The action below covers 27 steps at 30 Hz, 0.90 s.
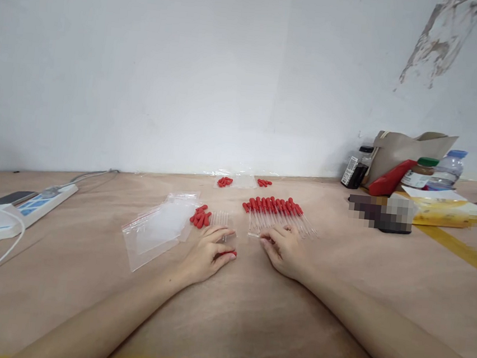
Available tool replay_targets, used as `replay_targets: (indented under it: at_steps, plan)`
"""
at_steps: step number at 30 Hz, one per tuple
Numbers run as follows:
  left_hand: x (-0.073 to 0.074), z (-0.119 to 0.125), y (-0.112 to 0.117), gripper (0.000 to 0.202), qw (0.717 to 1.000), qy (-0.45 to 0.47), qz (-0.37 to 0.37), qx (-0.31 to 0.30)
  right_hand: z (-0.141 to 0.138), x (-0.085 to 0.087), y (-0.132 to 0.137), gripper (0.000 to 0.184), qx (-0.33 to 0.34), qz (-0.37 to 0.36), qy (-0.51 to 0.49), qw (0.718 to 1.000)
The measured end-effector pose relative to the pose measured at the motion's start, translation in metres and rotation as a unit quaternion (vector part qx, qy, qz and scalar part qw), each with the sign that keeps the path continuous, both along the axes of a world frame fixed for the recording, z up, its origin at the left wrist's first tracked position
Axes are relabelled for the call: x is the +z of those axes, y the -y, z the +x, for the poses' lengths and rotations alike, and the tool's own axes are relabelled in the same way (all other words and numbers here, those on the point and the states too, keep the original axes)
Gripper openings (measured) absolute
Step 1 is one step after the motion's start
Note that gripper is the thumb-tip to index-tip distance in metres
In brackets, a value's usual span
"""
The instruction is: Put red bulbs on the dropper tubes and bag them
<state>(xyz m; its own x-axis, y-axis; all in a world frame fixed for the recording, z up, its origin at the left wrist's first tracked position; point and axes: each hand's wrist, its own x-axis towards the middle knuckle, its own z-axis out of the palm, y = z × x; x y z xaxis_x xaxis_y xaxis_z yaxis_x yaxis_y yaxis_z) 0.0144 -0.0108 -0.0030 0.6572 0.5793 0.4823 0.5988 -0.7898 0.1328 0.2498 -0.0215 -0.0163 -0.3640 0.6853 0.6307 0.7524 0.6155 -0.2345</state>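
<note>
My left hand (209,251) rests on the table with its fingers curled round a red rubber bulb (228,253). Just beyond it lie a small heap of loose red bulbs (200,216) and a bunch of bare glass tubes (220,218). My right hand (283,247) lies to the right, fingers bent, pinching the near end of a clear glass tube (254,234). Directly behind that hand is a row of several assembled droppers with red bulbs (273,209). Clear zip bags with red seals (160,228) lie to the left of my left hand.
Two more small piles of red bulbs (225,181) sit on plastic near the wall. A white power strip (29,208) with cable lies far left. At the right stand a dark bottle (355,169), a beige bag (409,153), a jar, a water bottle and a yellow packet (446,213).
</note>
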Motion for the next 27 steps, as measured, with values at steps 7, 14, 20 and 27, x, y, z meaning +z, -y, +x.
replay_targets:
  at_steps: [7,14,20,27]
  plan:
    - [-0.005,0.000,0.000,0.013,0.998,0.066,0.012,0.012,-0.008,-0.001,0.007,0.017,0.057,0.034,0.027,0.997]
    - [-0.002,0.001,0.001,0.016,0.998,0.049,0.035,0.005,-0.011,0.002,0.010,0.018,0.045,0.026,0.029,0.998]
    - [-0.002,0.001,0.001,0.017,0.997,0.038,0.070,-0.021,-0.015,0.002,0.010,0.018,0.056,0.037,0.040,0.997]
    - [0.002,0.003,0.005,0.013,0.996,0.037,0.064,-0.046,-0.011,-0.005,0.002,0.020,0.092,0.053,0.055,0.993]
